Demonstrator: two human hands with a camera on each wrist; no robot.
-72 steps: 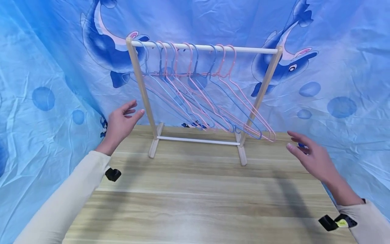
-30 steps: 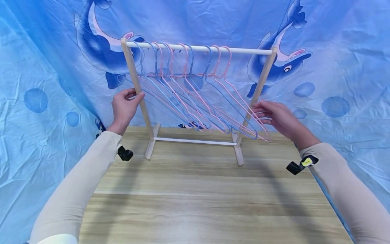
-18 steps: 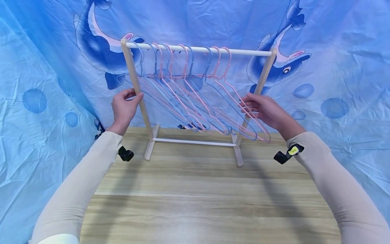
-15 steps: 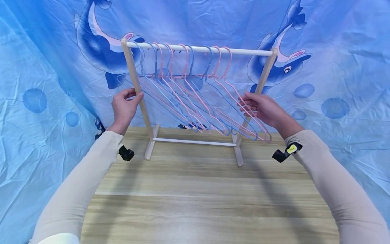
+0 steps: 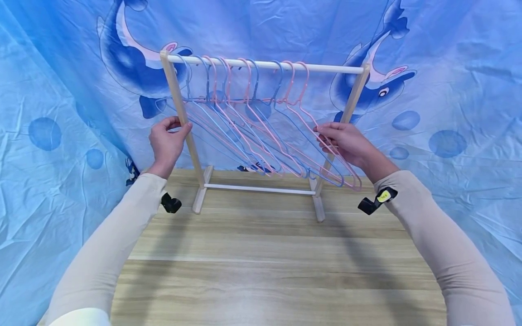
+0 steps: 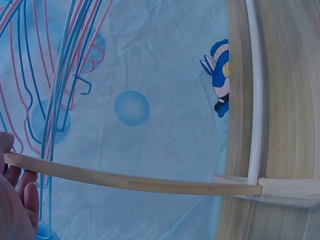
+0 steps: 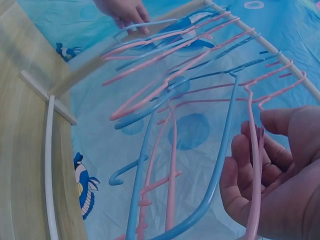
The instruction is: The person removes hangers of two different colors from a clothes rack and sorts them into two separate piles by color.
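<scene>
A small wooden garment rack (image 5: 193, 154) stands on the table with several pink and blue clothes hangers hooked over its white top rail (image 5: 334, 69). My left hand (image 5: 166, 142) pinches the rack's left post between thumb and fingers, about halfway up. At the other end, my right hand (image 5: 351, 146) has its thumb and fingertips on the sloping arm of the rightmost pink hanger (image 5: 307, 78). In the right wrist view another pink hanger arm (image 7: 255, 185) passes in front of the right fingers. A blue hanger (image 5: 280, 83) hangs just left of the two rightmost pink ones.
A white lower bar (image 5: 261, 189) joins the rack's feet close above the wood-grain tabletop (image 5: 261, 267). Blue cloth (image 5: 444, 68) printed with dolphins and bubbles surrounds the table behind and at both sides. The hangers' lower ends overlap each other and stick out toward me.
Both hands have come inward from beside the rack. The left took hold of the left post; the right moved leftward past the right post onto the outermost pink hanger. The hangers look unmoved.
</scene>
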